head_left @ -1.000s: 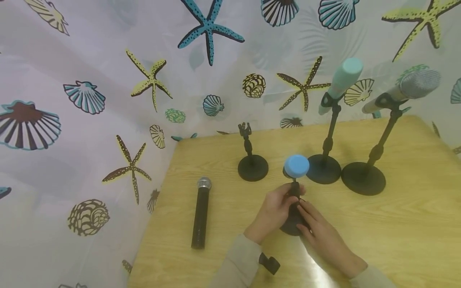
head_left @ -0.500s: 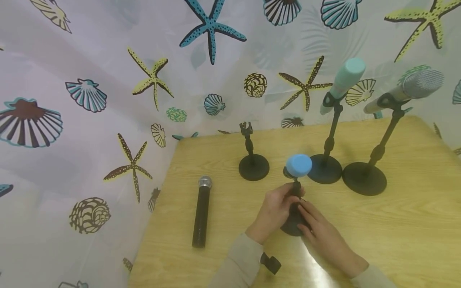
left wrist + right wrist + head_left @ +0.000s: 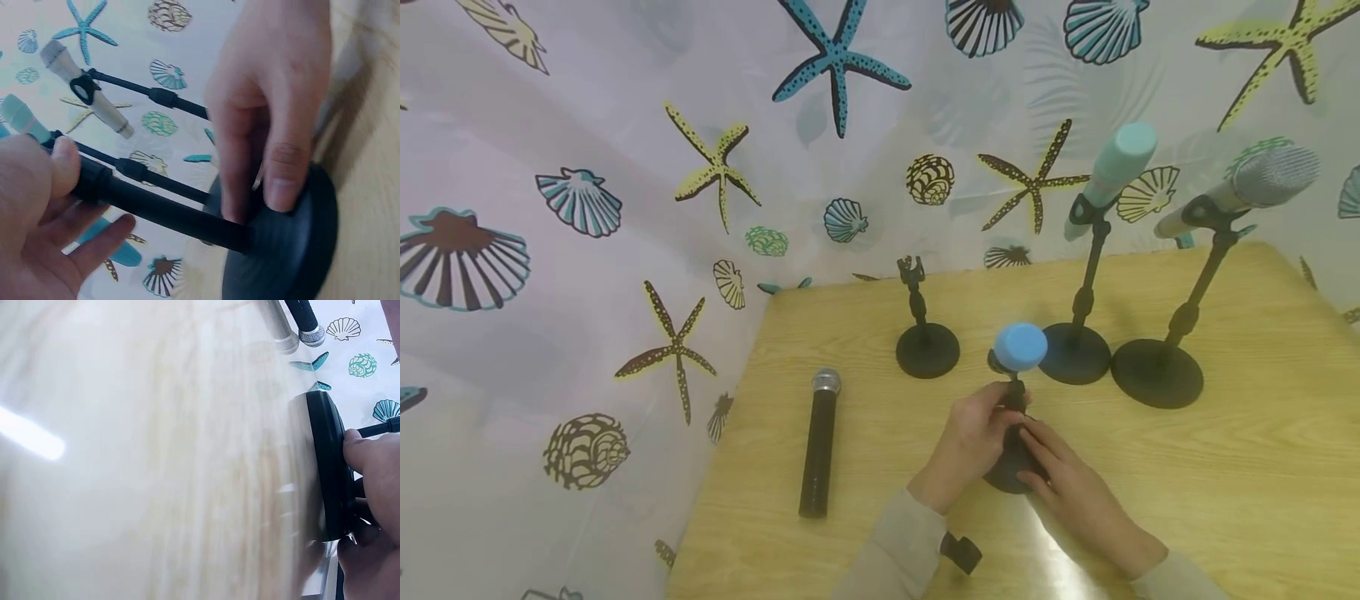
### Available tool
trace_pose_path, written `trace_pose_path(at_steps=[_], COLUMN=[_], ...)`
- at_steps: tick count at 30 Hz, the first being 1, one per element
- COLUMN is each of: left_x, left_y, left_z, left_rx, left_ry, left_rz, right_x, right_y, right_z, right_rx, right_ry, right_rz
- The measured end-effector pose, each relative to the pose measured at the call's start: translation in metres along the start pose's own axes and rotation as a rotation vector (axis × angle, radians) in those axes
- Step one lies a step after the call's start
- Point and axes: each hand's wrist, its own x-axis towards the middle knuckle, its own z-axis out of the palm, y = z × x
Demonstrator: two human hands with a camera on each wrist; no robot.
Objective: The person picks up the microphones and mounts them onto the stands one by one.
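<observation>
A black microphone stand (image 3: 1009,462) with a round base stands in front of me, carrying a blue-topped microphone (image 3: 1021,347). My left hand (image 3: 973,442) holds the stand high on its pole, thumb and fingers round a black collar (image 3: 94,181). My right hand (image 3: 1078,496) is at the base, and in the left wrist view its thumb and fingers come down on the base (image 3: 281,256) beside the pole. In the right wrist view the base shows edge-on, with the right hand's thumb and fingers around it.
Behind on the right stand a teal microphone (image 3: 1112,167) and a silver-headed microphone (image 3: 1255,187) on stands. A bare microphone stand (image 3: 927,350) is at the back. Left of the hands lies a black microphone (image 3: 818,450) on the wooden table (image 3: 1262,500). A patterned curtain (image 3: 625,108) surrounds the table.
</observation>
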Motion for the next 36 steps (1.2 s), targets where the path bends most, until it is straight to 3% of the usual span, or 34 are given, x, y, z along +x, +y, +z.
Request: trace_pose_path(at_steps=[4,9,13,19,22,26,31,34,36], left_x=[0.001,0.008,0.013,0.012,0.011,0.009,0.008,0.007,0.006], left_y=[0.007,0.012,0.016,0.020,0.021,0.018,0.011,0.005,0.001], left_z=[-0.004,-0.006,-0.006,-0.002,-0.002,-0.005,-0.013,-0.013,-0.011], left_rx=[-0.240,-0.414,-0.581,-0.709,-0.693,-0.502,-0.205,-0.122,-0.092], left_ry=[-0.028,0.027,0.023,0.030,0.032,0.009,-0.086,-0.160,-0.165], left_rz=[-0.126,-0.266,-0.379,-0.424,-0.415,-0.366,-0.235,-0.137,-0.075], right_x=[0.000,0.002,0.003,0.002,0.000,-0.001,0.000,-0.001,-0.001], right_y=[-0.002,-0.004,-0.003,-0.004,-0.005,-0.005,-0.004,-0.003,-0.003], right_z=[-0.001,-0.002,-0.003,-0.003,-0.001,0.001,0.001,0.000,0.000], right_rx=[-0.005,0.013,0.025,0.035,0.031,0.018,0.011,0.013,0.012], right_ry=[0.001,-0.002,0.010,-0.011,-0.013,0.003,-0.007,-0.019,-0.022], right_rz=[0.007,-0.003,0.016,0.045,0.049,0.034,0.030,0.031,0.033])
